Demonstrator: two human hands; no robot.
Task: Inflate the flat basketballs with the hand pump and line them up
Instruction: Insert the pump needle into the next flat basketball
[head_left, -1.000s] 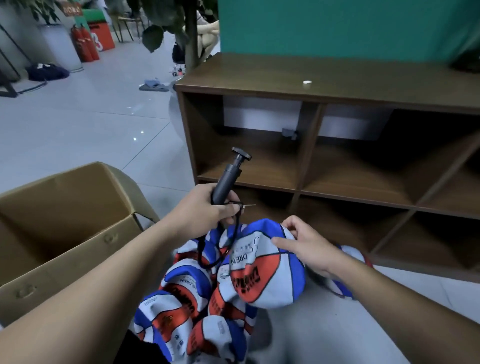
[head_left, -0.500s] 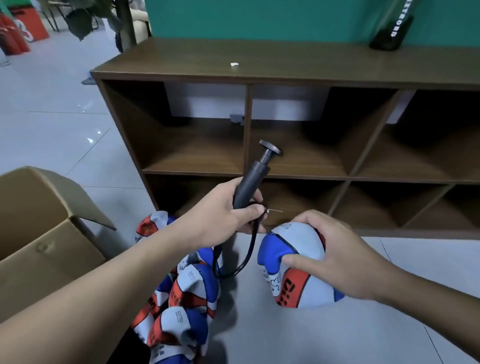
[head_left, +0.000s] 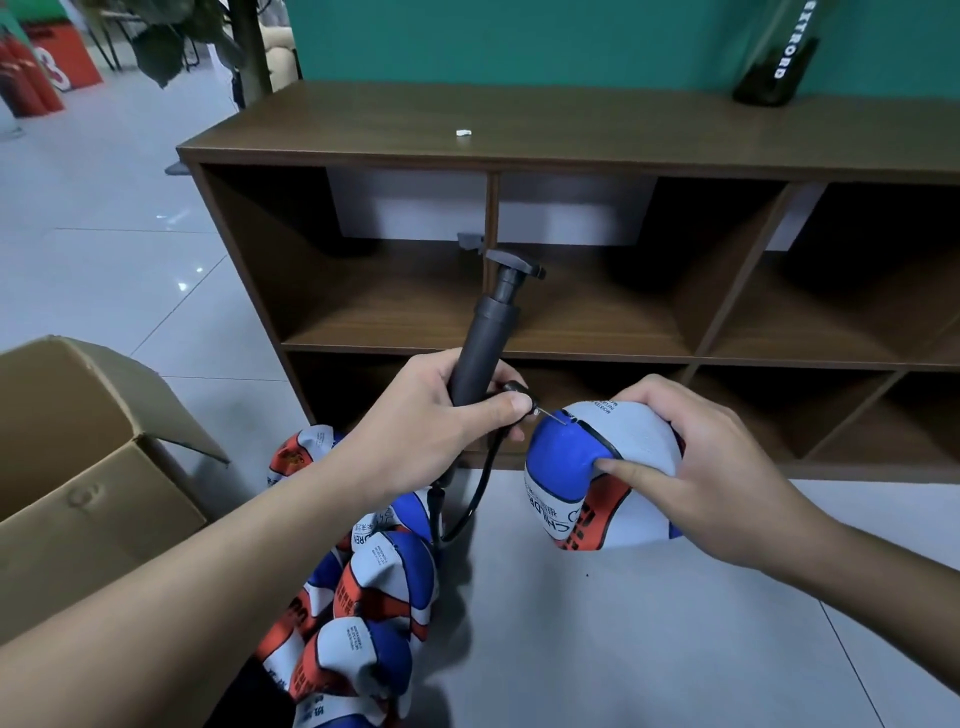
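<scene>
My left hand (head_left: 441, 415) is wrapped round the pump (head_left: 480, 353) barrel, thumb pinning the needle (head_left: 551, 414) steady w/ its tip at the flat ball (head_left: 597, 478), prob. at the valve, can't confirm. Right hand (head_left: 711, 467) grips that ball, thumb dented into it, to brace it. Other flat balls (head_left: 363, 597) piled on floor below, by the box (head_left: 93, 467).

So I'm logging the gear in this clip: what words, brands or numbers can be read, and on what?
"EXTRORD": white letters running down the dark bottle on the shelf unit.
"3": white digit on the red box at far left.
"CHILDR...": partly visible, upside down, on the held basketball.
"...REN": on a flat ball in the pile.
Smaller print on the balls is too small to read.
</scene>
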